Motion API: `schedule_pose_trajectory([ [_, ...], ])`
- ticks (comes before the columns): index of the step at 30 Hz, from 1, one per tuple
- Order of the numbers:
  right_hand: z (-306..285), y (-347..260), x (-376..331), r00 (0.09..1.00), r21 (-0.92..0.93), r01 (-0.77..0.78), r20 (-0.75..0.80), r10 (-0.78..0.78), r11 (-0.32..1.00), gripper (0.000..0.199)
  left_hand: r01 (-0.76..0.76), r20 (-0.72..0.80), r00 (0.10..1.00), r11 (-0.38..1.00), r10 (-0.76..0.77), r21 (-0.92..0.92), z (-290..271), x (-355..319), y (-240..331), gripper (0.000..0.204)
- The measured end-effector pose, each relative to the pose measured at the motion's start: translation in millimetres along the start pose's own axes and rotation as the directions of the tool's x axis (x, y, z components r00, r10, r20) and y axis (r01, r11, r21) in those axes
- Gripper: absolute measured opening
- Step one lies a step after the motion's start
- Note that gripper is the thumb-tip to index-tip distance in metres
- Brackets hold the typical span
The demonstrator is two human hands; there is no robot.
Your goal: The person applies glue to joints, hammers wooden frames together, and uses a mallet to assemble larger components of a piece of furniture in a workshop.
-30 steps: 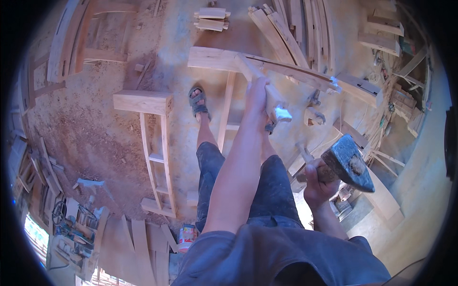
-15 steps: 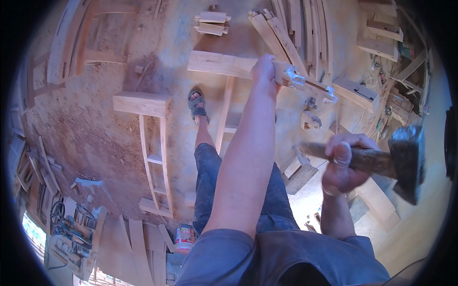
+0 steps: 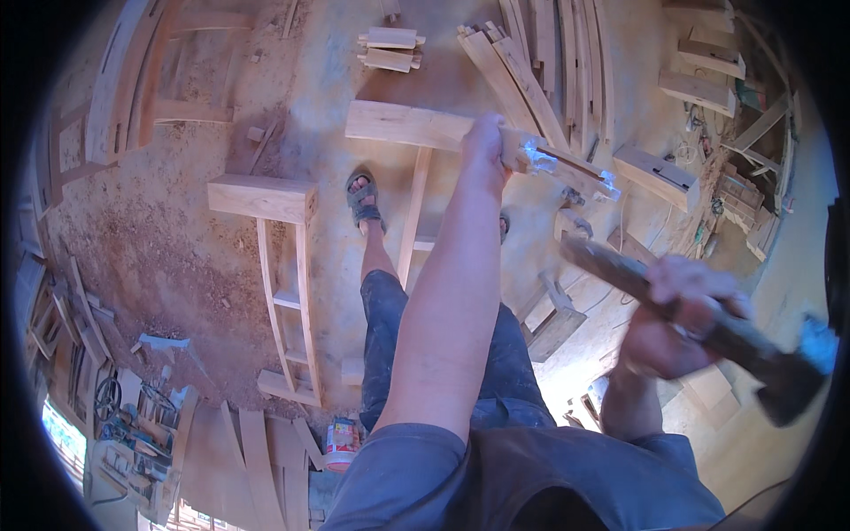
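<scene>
My left arm stretches forward, and my left hand (image 3: 485,146) is closed round a pale wooden beam (image 3: 403,124). The beam lies crosswise ahead of me, on top of a narrow wooden frame (image 3: 416,208). Right of that hand, shiny bluish-white material (image 3: 540,159) shows on the beam's end, near a slot. Out to my right, a hammer (image 3: 620,270) with a wooden handle and dark heavy head is raised. My right hand (image 3: 682,319), slightly blurred, wraps its handle. The hammer head is apart from the beam.
Another wooden frame (image 3: 283,199) stands to the left, beside my sandalled foot (image 3: 363,196). Long boards (image 3: 531,80) and short tenoned pieces (image 3: 390,49) lie farther ahead. Slotted blocks (image 3: 660,177) sit at the right. A small bucket (image 3: 342,442) stands near my left side.
My right hand has moved rightward and down with the hammer, its head now lower and farther right. My left hand has shifted slightly left but still holds the beam.
</scene>
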State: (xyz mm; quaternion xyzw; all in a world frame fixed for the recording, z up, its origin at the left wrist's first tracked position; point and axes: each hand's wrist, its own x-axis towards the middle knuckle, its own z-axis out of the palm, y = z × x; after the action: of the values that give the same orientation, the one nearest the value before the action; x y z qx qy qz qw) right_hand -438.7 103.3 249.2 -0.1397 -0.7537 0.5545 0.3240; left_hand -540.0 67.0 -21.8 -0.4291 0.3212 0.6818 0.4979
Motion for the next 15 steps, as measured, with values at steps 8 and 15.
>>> schedule_pose_trajectory([
  [8, -10.0, 54.4, -37.0, 0.669, -0.684, -0.534, 0.018, 0.743, 0.496, 0.036, -0.047, 0.075, 0.996, 0.999, 0.047, -0.01, -19.1, 31.9, -3.6, 0.025],
  [15, -17.8, -32.7, 27.3, 0.994, -0.16, 0.094, -0.041, -0.101, 0.983, 0.013, 0.003, 0.071, 0.997, 1.0, -0.004, 0.01, -12.1, 14.1, -5.1, 0.03],
])
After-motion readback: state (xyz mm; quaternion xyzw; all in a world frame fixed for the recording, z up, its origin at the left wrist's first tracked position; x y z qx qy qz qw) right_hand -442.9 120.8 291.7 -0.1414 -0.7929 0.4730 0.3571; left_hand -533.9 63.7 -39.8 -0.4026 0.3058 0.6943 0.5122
